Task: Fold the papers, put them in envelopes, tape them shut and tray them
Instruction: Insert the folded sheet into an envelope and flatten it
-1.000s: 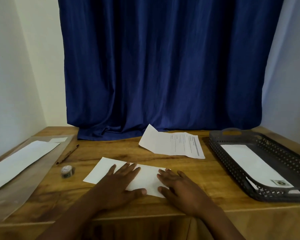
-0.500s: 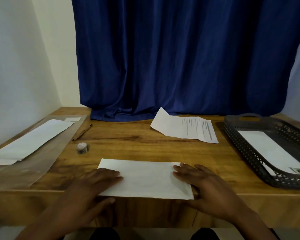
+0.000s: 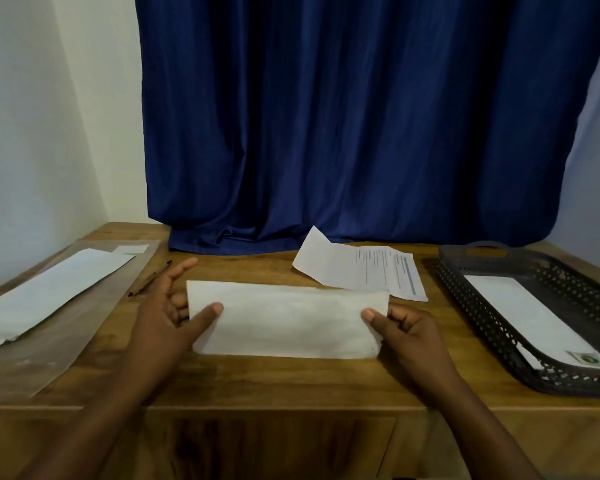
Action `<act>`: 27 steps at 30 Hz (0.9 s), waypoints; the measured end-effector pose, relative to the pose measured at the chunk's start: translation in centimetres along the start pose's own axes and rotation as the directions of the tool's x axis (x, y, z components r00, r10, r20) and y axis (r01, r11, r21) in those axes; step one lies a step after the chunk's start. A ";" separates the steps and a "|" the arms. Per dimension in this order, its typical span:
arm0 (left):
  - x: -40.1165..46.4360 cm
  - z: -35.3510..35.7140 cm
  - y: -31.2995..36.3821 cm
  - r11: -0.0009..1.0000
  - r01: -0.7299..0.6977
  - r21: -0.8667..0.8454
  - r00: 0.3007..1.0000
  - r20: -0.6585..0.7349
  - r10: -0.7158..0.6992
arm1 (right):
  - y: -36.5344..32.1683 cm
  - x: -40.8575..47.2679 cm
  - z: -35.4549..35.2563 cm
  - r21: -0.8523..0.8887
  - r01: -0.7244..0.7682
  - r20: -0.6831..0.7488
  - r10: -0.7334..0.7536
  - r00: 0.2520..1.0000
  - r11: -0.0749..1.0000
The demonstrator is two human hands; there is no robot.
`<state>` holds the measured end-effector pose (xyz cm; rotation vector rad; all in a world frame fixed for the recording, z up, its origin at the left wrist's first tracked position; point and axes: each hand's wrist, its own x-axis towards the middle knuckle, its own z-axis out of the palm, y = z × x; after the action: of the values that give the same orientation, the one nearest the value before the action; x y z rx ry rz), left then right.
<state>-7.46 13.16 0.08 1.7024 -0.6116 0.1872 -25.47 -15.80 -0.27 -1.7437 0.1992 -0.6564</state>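
Above the near edge of the wooden table (image 3: 291, 386), both hands hold a folded white paper (image 3: 288, 320) by its short ends, its long side running left to right and its face tipped toward the camera. On the left end, the left hand (image 3: 167, 313) pinches the paper with the thumb on the front face and fingers curled behind it, the index finger sticking out toward the back of the table. On the right end, the right hand (image 3: 406, 334) grips it the same way, thumb on the front and fingers curled at the edge. Behind the folded paper, a printed sheet (image 3: 364, 271) lies on the table with one corner lifted. At the right side, a dark perforated tray (image 3: 471, 306) holds a white envelope (image 3: 520, 313) lying flat inside it. At the left side, a clear plastic sleeve (image 3: 77, 323) lies on the table with long white envelopes (image 3: 52, 289) on it, and a pencil (image 3: 149, 278) rests just beside its edge. A dark blue curtain (image 3: 343, 116) hangs behind the table.
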 end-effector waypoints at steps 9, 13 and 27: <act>0.9 2.5 -3.4 0.870 -0.010 0.494 0.995 0.093 -0.042 | 3.6 2.4 1.2 -0.346 -0.162 -0.193 0.099 0.976 0.924; -0.3 2.8 -2.9 0.737 -0.339 0.585 0.907 0.411 0.091 | 3.6 2.2 1.8 -0.638 -0.136 -0.172 0.032 0.985 0.758; 0.0 3.1 -3.1 0.629 -0.405 0.664 0.797 0.593 -0.113 | 4.1 2.1 2.1 -0.918 0.152 0.252 0.243 0.937 0.367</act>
<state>-6.57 10.49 -3.31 2.5935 -1.2933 0.0211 -21.81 -16.12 -3.74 -2.9485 0.4329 -0.0944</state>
